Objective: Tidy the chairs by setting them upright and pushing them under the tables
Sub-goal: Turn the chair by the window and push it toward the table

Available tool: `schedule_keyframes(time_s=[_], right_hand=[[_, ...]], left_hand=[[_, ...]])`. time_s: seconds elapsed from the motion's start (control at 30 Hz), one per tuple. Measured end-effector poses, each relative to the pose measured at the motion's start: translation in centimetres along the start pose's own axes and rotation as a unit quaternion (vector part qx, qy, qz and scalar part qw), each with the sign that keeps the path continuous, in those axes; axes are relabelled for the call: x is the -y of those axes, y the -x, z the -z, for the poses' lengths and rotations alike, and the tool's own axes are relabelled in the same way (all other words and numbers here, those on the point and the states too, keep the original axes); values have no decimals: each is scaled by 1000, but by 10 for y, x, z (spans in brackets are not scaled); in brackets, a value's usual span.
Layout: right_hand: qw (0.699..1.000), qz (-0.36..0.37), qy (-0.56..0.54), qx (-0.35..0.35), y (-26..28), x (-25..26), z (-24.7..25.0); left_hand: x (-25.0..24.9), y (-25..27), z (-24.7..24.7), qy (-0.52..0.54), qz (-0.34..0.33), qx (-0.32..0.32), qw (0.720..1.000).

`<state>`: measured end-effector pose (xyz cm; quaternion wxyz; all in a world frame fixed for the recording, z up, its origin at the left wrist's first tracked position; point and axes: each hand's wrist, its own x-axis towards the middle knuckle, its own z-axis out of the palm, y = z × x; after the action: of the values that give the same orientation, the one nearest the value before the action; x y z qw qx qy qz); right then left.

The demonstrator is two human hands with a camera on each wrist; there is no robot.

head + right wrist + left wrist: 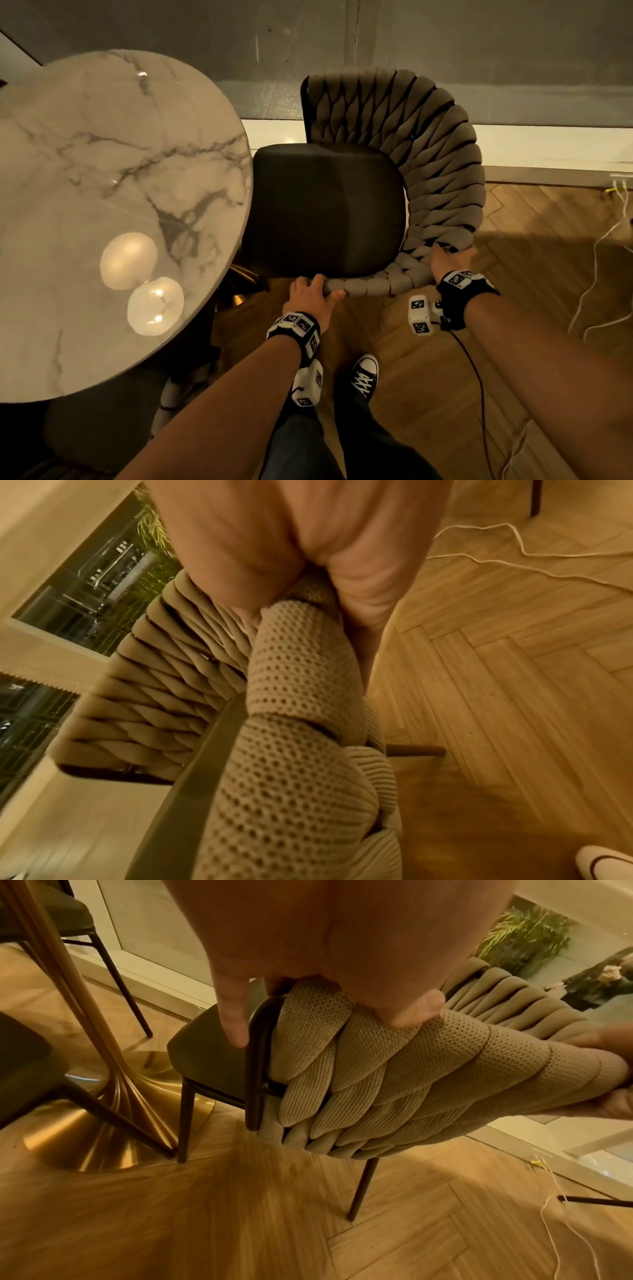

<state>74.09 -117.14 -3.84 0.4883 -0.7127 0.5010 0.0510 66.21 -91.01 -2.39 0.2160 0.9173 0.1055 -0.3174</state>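
Gripping the chair backrest rim — both hands curled round it, seat edge just beside the table.

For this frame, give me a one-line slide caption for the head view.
Both hands, left and right, grip the woven back of an upright chair beside a round marble table.

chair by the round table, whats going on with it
A person stands behind the chair, gripping its woven backrest rim with the left hand near one end and the right hand further round the curve. The chair is upright on its legs, its seat edge meeting the marble table but mostly not yet tucked under.
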Motion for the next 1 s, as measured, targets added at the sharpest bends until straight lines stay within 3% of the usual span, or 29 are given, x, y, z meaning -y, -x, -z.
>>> schedule_keyframes(time_s=[0.5,1.0], right_hand=[[997,-21,65,28,-4,8,6],[997,-40,42,40,14,-7,14]], left_hand=[[-2,-2,4,0,-3,23,1000],[10,11,4,-38,-7,45,998]])
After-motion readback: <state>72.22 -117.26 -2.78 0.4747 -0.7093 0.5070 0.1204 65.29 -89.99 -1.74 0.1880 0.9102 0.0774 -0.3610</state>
